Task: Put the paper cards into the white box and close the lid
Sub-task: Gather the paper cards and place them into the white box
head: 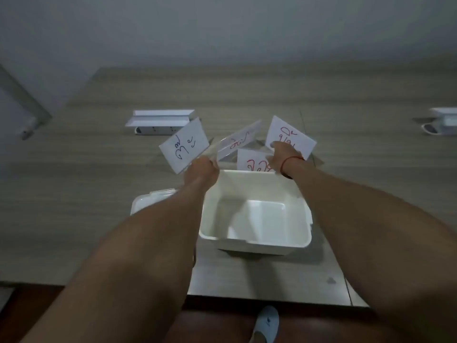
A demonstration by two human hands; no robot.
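Note:
The white box (257, 240) stands open and empty on the table in front of me. Its lid (150, 200) lies to its left, partly hidden under my left forearm. My left hand (201, 168) holds up a white card with blue writing (184, 144) beyond the box's far left corner. My right hand (284, 153) grips a card with red writing (289, 134) past the far rim. Between the hands, a third card with red writing (238, 142) leans tilted, and another red-lettered card (252, 160) stands just behind the box rim.
A white power strip with a flat white piece on it (158, 121) lies at the back left of the wooden table (99, 169). Another white object (442, 120) sits at the far right edge. My shoe (265, 324) shows on the floor below the table's front edge.

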